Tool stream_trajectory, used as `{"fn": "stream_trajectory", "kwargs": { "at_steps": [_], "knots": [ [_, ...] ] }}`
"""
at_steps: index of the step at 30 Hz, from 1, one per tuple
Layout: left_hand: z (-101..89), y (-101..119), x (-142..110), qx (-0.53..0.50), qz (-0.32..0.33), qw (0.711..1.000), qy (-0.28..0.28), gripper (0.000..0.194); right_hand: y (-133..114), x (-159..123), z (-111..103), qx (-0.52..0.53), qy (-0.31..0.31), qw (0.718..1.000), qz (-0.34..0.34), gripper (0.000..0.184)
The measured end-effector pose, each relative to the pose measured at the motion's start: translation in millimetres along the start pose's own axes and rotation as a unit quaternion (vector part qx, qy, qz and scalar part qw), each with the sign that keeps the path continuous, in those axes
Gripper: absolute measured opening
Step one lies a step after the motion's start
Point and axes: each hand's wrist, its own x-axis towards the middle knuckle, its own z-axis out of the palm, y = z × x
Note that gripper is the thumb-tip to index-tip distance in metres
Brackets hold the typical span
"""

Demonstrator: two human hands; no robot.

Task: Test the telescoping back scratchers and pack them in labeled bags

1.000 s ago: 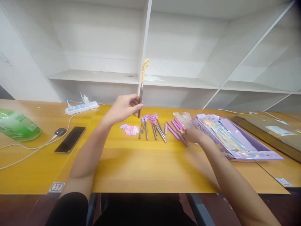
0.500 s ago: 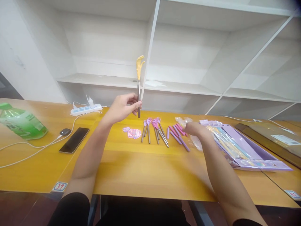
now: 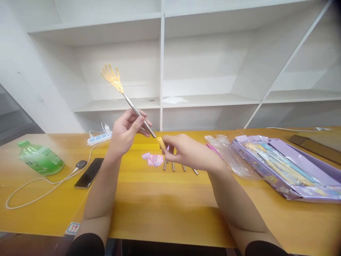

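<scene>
From the head camera's side, I see the left hand [image 3: 130, 131] pinching the metal rod of a backscratcher [image 3: 132, 105] between thumb and fingers, holding it tilted above the tabletop [image 3: 170, 202], its yellow claw up and to the left. The right hand [image 3: 189, 151] pinches a short yellow tube [image 3: 160, 142], its open end just beside the rod's bare lower end.

That right hand stands in front of several metal rods [image 3: 183, 168] on the tabletop, hiding their far ends. Little printed cards [image 3: 155, 160] lie left of them. Beyond the right wrist, a pink tube [image 3: 214, 150] pokes out beside crumpled clear plastic [image 3: 231, 160], then comes a purple box [image 3: 287, 195] holding wrapped packets [image 3: 269, 163].

Over on the left are a green bottle [image 3: 39, 158], a small black device [image 3: 81, 164] on a white cable, a phone [image 3: 89, 174] close to the left forearm, and a power strip [image 3: 99, 138]. White shelving [image 3: 161, 71] rises behind.
</scene>
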Motion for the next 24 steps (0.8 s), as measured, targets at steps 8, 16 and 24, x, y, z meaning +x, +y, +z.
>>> {"fn": "stream_trajectory", "kwargs": {
  "at_steps": [8, 16, 24],
  "knots": [
    [9.7, -2.7, -2.7, 0.043, 0.008, 0.999, 0.011, 0.033, 6.4, -0.3, -0.8, 0.036, 0.034, 0.997, -0.051, 0.018],
    [9.4, -3.8, 0.2, 0.049, 0.020, 0.999, 0.008, 0.031, 10.9, 7.2, 2.0, 0.036, 0.037, 0.996, -0.068, 0.032],
    [9.4, -11.4, 4.9, 0.049, 0.013, 0.999, -0.011, 0.034, 14.5, 10.1, 0.1, 0.049, 0.026, 0.996, -0.065, 0.032]
  ]
}}
